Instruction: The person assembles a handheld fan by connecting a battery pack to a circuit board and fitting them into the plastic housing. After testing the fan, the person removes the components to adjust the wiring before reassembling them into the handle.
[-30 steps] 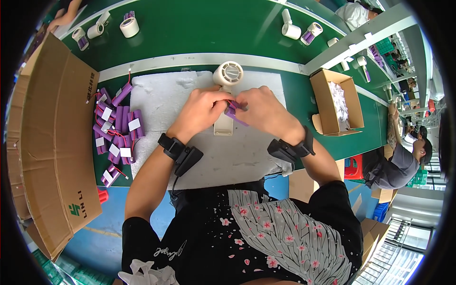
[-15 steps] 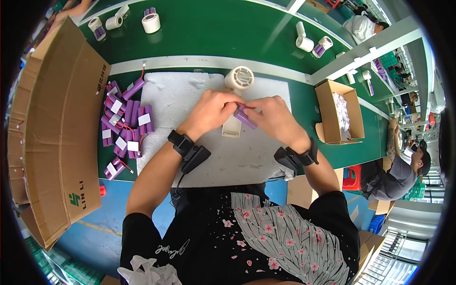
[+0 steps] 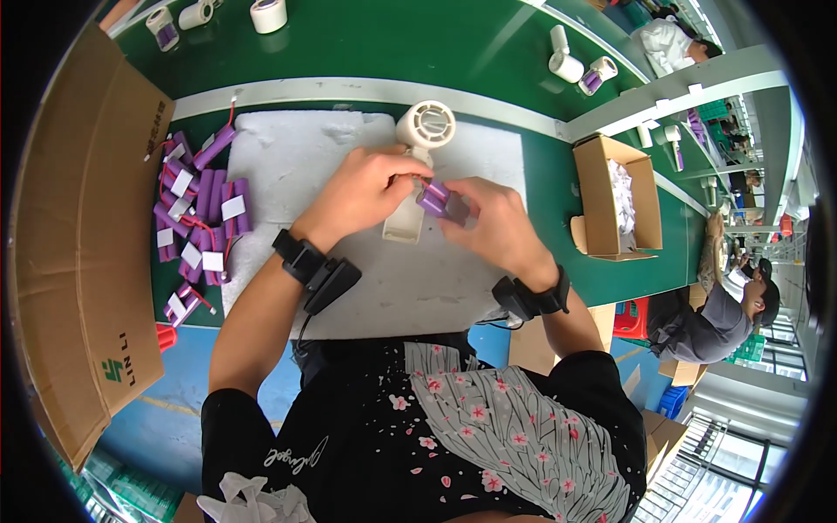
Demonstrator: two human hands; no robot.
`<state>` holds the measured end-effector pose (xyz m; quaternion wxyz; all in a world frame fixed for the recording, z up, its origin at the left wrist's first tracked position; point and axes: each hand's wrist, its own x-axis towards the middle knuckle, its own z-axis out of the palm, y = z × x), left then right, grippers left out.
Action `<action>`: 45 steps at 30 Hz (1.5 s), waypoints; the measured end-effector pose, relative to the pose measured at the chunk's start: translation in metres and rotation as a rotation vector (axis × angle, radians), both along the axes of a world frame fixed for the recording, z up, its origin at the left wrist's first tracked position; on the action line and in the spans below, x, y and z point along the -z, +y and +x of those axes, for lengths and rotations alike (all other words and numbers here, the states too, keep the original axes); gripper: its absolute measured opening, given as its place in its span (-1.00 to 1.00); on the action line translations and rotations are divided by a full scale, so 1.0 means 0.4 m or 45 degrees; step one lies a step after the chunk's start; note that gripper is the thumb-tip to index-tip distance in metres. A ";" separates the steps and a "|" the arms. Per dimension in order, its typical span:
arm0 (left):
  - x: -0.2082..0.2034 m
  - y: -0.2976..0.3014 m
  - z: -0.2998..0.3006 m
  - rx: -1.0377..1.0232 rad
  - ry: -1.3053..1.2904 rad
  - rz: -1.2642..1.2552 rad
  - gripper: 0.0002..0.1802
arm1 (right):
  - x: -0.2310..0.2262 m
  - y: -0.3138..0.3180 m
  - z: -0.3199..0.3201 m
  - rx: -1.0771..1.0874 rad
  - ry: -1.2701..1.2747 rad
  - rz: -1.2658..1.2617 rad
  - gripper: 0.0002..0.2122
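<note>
A white handheld fan [image 3: 427,125] lies on a pale foam sheet [image 3: 349,288], its round head away from me. Its open, hollow handle [image 3: 401,228] points toward me. Just above the handle, my right hand [image 3: 493,222] grips a purple battery pack [image 3: 432,199] of two cells between thumb and fingers. With fingertips pinched, my left hand [image 3: 366,187] holds the pack's red wires at the top of the handle. My left fingers partly hide the wire ends and the neck of the fan.
Purple battery packs [image 3: 206,196] with white labels are heaped left of the foam, beside a large cardboard box [image 3: 87,235]. An open carton [image 3: 588,200] of white pieces stands right. More fans [image 3: 565,66] sit beyond the white rail [image 3: 349,90]. A co-worker [image 3: 711,318] sits far right.
The battery pack has been turned, so its cell ends now face me more. My right hand has opened out around its side. The whole view has shifted slightly.
</note>
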<state>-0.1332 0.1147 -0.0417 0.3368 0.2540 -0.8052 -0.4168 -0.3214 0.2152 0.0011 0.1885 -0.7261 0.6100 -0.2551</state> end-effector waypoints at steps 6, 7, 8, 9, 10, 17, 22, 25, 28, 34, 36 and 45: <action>0.010 0.003 0.019 0.005 0.024 -0.035 -0.70 | -0.044 -0.065 -0.075 0.052 0.038 0.132 -0.62; 0.006 0.000 0.022 0.004 0.012 -0.024 -0.70 | -0.058 -0.105 -0.105 0.093 0.059 0.123 -0.62; 0.001 -0.006 0.010 0.019 0.037 -0.029 -0.70 | -0.065 -0.158 -0.153 0.232 0.101 -0.024 -0.59; -0.008 -0.007 0.001 0.019 0.047 -0.013 -0.70 | -0.071 -0.223 -0.213 0.377 0.143 -0.175 -0.55; -0.020 -0.001 0.001 0.021 0.051 0.006 -0.70 | -0.075 -0.297 -0.284 0.484 0.324 -0.277 -0.48; 0.016 -0.004 0.011 -0.015 0.097 -0.014 -0.70 | 0.042 -0.640 -0.576 1.443 0.914 0.247 -0.35; 0.015 -0.002 0.008 0.030 0.144 0.032 -0.70 | 0.055 -0.601 -0.680 1.389 1.047 0.270 -0.45; 0.008 -0.015 0.008 0.032 0.111 0.054 -0.70 | 0.014 -0.581 -0.593 1.228 1.067 0.236 -0.46; 0.011 0.005 0.017 0.050 0.041 0.083 -0.70 | -0.078 -0.490 -0.454 1.054 0.978 0.320 -0.38; 0.016 -0.018 0.013 0.039 0.059 0.150 -0.68 | -0.102 -0.152 -0.268 0.696 0.684 0.140 -0.45; 0.017 -0.009 0.011 0.046 0.028 0.180 -0.67 | -0.099 -0.063 -0.248 0.742 0.664 0.198 -0.47; 0.006 -0.025 0.015 0.062 -0.010 0.176 -0.67 | -0.075 0.082 -0.124 0.448 0.573 -0.333 -0.53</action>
